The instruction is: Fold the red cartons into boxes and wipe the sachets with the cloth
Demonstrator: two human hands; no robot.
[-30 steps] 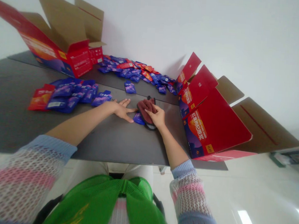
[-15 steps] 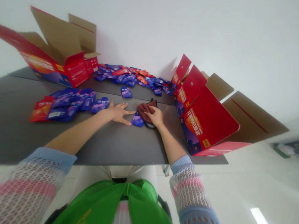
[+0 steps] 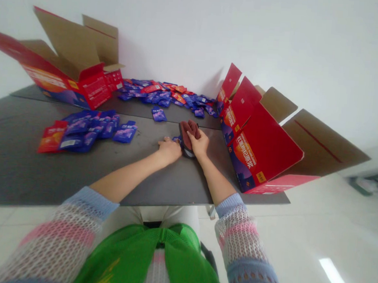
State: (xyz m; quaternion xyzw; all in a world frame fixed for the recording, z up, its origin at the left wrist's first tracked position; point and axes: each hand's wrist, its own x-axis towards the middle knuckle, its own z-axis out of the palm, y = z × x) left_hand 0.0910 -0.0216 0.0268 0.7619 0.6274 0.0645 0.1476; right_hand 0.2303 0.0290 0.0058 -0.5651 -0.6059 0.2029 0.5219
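Both forearms (image 3: pixel 124 178) stretched forward, converging; the left hand (image 3: pixel 169 151) curled, back uppermost, the right hand (image 3: pixel 200 144) gripping near it.

A dark grey tabletop (image 3: pixel 131 176), crossed by a seam (image 3: pixel 142 116), is backed by a white wall (image 3: pixel 183 37). Below, the floor (image 3: pixel 285 243) is tiled, pale and glossy; a bright strip of light (image 3: pixel 339 281) is reflected there.

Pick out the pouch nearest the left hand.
The partly hidden blue pouch between the left hand and the brown item in the right hand; the others lie farther off: left group, rear heap, or singly.
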